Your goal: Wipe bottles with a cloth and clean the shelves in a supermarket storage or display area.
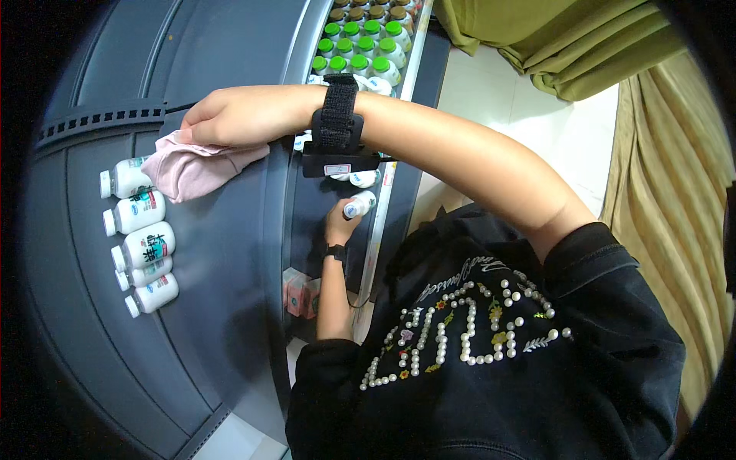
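My right hand reaches across to the left and presses a pink cloth onto the dark top of a chiller cabinet; its fingers curl over the cloth. A black strap with a small device sits on that wrist. Lower down, my left hand grips a small white bottle inside the cabinet's open shelf. Several white bottles with labels lie on their sides in a row on the cabinet top, just left of and below the cloth.
Green-capped white bottles stand in rows on the shelf, with brown-capped ones behind them. Pink cartons sit on a lower shelf. Olive curtains hang at the right over a white floor.
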Tool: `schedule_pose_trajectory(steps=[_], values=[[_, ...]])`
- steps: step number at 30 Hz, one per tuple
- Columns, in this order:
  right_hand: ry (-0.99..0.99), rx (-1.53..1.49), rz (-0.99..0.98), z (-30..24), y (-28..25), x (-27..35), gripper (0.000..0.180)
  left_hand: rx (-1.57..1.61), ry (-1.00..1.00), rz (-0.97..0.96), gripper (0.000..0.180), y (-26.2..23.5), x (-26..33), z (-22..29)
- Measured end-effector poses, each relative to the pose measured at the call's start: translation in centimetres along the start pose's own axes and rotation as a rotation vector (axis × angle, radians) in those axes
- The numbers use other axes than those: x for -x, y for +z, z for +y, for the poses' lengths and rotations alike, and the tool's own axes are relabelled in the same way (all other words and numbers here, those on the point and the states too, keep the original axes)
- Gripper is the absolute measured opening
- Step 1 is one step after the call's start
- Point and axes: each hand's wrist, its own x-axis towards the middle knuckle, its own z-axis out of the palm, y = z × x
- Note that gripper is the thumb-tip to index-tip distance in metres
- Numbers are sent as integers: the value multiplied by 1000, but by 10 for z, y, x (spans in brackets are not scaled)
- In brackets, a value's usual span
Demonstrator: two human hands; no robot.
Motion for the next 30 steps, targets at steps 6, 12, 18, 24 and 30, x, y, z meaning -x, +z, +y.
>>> schedule_pose_trajectory(steps=[6,12,18,24,30], values=[[4,-19,0,-5,3,1,39,-42,-31,14,33,13,-13,-4],[-36,8,-21,-7,10,-1,40,-60,-20,19,32,6,-13,13],[15,-5,-41,-16,22,-1,41,-9,-31,41,33,-2,-9,3],[-32,-29,-70,-11,43,-5,39,-90,-121,40,35,0,3,-11],[-51,-20,-87,-12,51,-5,39,-96,-204,81,36,-3,14,0]])
